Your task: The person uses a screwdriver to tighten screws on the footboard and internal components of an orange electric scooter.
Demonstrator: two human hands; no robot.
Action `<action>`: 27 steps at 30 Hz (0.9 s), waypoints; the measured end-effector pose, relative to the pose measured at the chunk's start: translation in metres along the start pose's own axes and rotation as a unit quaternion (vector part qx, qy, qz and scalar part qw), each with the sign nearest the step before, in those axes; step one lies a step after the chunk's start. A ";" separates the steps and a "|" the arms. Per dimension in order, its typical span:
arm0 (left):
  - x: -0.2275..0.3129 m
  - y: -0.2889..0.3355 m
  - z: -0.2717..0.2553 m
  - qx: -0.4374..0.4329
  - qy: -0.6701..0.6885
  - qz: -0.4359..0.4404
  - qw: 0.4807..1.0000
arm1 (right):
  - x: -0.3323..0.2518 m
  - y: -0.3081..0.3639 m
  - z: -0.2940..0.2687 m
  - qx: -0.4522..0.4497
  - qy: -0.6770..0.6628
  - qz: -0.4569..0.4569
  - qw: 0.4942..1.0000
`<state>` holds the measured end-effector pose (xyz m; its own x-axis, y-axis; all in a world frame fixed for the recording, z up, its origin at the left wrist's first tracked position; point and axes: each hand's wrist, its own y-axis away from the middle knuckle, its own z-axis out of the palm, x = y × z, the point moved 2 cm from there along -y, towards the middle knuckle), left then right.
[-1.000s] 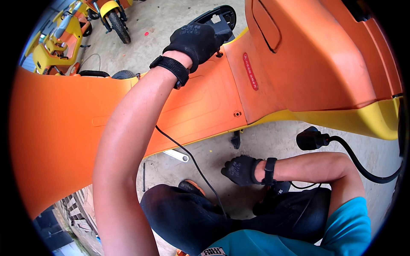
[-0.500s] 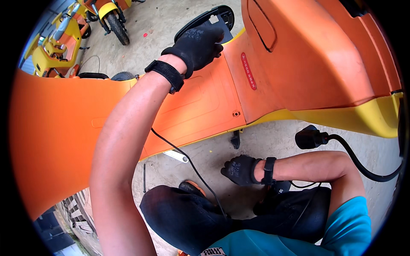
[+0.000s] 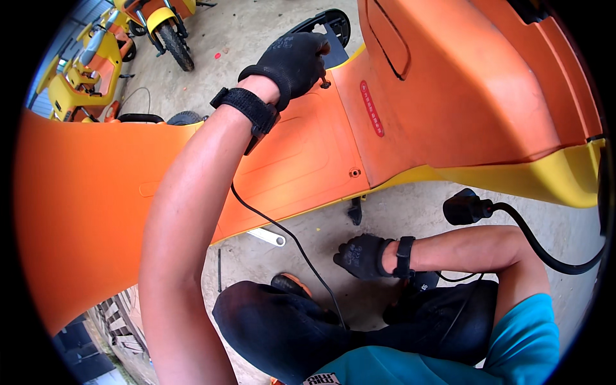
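Observation:
My left hand [image 3: 289, 63], in a black work glove, reaches over the far edge of the orange footboard [image 3: 289, 154] of a scooter. Its fingers are curled together, and a small dark bolt-like piece [image 3: 325, 84] stands on the board just below the fingertips. Whatever the fingers may hold is hidden. A second bolt [image 3: 355, 172] sits at the near corner of the board. Down below the scooter's near side, my gloved right hand [image 3: 362, 255] is closed in a fist, its back toward me, so its inside is hidden.
Beyond the board lies a black oval part [image 3: 340, 27] by a yellow edge. A black plug [image 3: 467, 206] hangs on a thick cable at right. A thin black cord [image 3: 282, 228] runs from my left wrist toward my lap. Other orange-yellow scooters [image 3: 83, 96] stand at far left.
My left hand has shifted slightly left and its wrist has turned, uncovering the small dark piece on the board. My right hand has hardly moved.

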<state>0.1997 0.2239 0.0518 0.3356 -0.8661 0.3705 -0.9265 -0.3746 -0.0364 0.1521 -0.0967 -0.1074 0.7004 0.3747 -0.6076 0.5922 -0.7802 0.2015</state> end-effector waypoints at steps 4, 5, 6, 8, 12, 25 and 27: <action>0.011 0.001 0.003 0.018 -0.017 -0.051 0.998 | 0.001 -0.001 0.001 0.007 0.007 -0.002 1.000; 0.030 0.003 -0.003 0.000 -0.017 -0.083 0.996 | 0.002 0.001 0.002 0.010 0.006 0.002 1.000; 0.039 0.004 -0.005 -0.019 -0.016 -0.115 0.993 | 0.004 0.003 0.002 0.013 0.004 0.008 1.000; 0.033 0.001 -0.005 -0.029 -0.058 -0.122 0.990 | 0.003 0.004 0.001 0.010 0.005 0.010 1.000; 0.004 -0.001 0.009 0.039 -0.021 -0.047 0.998 | -0.003 0.000 -0.005 -0.001 0.003 0.004 1.000; 0.016 -0.001 0.001 -0.010 -0.060 0.000 0.998 | 0.001 0.002 -0.001 0.007 0.006 0.006 1.000; 0.023 0.003 0.001 0.005 -0.052 -0.041 0.998 | 0.003 0.003 0.000 0.009 0.002 0.009 1.000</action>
<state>0.2052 0.2028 0.0588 0.4264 -0.8618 0.2748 -0.8936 -0.4484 -0.0195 0.1558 -0.0981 -0.1089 0.7121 0.3635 -0.6007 0.5730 -0.7952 0.1981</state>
